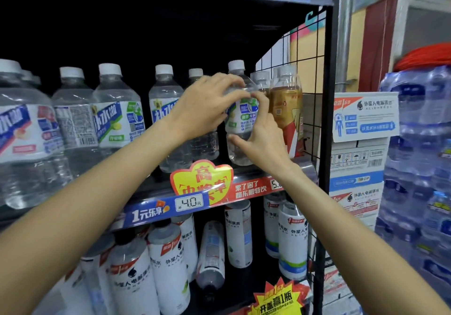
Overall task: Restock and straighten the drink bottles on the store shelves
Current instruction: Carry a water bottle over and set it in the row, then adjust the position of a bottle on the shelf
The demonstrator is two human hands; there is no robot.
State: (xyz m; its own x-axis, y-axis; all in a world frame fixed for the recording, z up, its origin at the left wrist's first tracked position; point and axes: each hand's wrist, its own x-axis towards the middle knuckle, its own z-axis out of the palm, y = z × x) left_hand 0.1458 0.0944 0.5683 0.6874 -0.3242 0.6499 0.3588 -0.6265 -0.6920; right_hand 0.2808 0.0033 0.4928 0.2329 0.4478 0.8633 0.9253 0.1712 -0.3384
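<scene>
A clear drink bottle [240, 129] with a white cap and a white-green label stands upright near the right end of the middle shelf [249, 187]. My left hand [207, 104] grips its shoulder from the left, fingers curled over the top of the label. My right hand [261, 131] holds its lower body from the right, thumb under the label and a finger up along its side. A row of similar clear bottles [117, 114] fills the shelf to the left. A gold-and-red bottle [288, 109] stands just right of the held one.
White-labelled bottles [168, 266] crowd the lower shelf, several leaning and one [212, 253] tipped. A black wire grid panel [314, 129] closes the shelf's right side. Cardboard cartons [361, 143] and shrink-wrapped water packs [419, 168] are stacked to the right.
</scene>
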